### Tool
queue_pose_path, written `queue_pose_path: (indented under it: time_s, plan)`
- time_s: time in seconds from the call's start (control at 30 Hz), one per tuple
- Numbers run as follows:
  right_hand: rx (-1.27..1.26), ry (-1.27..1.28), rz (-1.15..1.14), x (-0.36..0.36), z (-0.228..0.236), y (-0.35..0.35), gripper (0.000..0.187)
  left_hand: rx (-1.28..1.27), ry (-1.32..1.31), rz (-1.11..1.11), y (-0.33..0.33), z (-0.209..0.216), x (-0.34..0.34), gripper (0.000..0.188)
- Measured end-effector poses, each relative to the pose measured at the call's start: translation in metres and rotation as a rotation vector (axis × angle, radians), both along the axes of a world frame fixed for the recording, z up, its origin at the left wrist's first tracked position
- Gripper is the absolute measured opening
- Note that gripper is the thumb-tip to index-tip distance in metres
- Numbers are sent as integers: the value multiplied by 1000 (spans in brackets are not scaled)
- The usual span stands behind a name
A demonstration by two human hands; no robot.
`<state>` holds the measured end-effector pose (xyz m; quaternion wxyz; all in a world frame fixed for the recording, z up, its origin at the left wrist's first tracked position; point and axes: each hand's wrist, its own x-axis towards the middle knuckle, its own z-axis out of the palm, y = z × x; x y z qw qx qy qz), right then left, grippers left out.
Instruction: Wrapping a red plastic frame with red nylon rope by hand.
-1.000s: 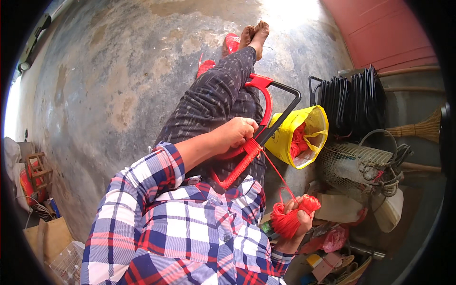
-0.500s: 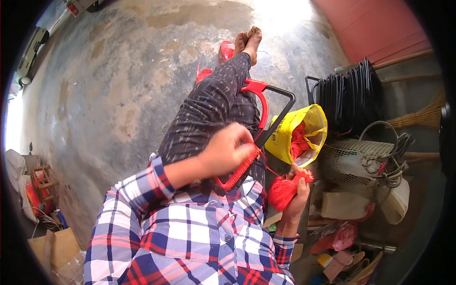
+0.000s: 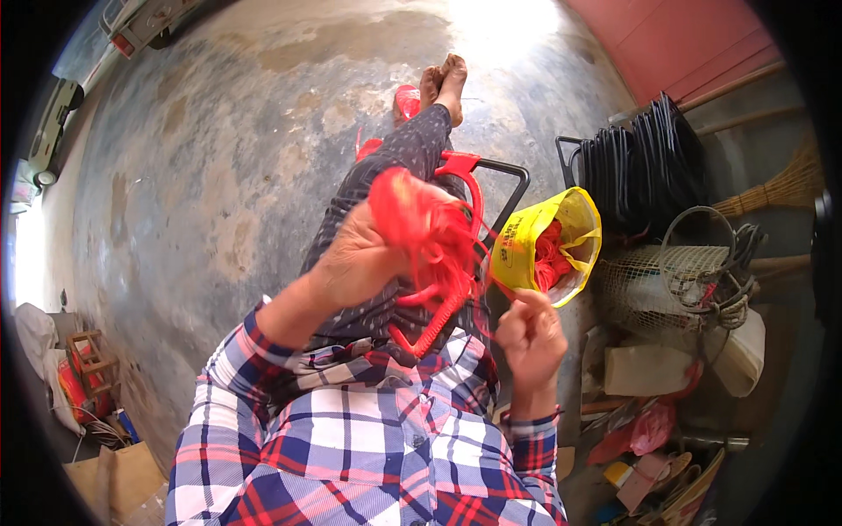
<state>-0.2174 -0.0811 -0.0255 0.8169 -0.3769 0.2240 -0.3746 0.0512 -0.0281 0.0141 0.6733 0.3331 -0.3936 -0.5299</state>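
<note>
Red cord hank (image 3: 399, 206), motion-blurred, is above our lap, gripped in the fingers of our left hand (image 3: 351, 254). The fingers of our right hand (image 3: 532, 342) curl inward; we cannot tell whether they pinch a strand. The hank has just passed from right to left, so our right hand seems relieved of the bulk. Beneath lies a partly red-wrapped black tubular frame (image 3: 517, 193). To its right stands a yellow bag (image 3: 517, 250) with more cord (image 3: 550, 259); farther right, stacked black frames (image 3: 645, 171).
</note>
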Motion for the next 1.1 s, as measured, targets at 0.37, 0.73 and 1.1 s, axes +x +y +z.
queue_pose_path:
  time_s: [0.37, 0.73, 1.1]
  plan:
    - [-914, 1192, -7, 72, -30, -50, 47, -18, -1639, 331, -69, -75, -22, 12]
    - [-108, 214, -346, 15, -16, -48, 34, 501, -498, 7, -34, -91, -19, 14]
    - [45, -641, -211, -76, 39, -40, 21, 650, -8, -259, -20, -104, -32, 12]
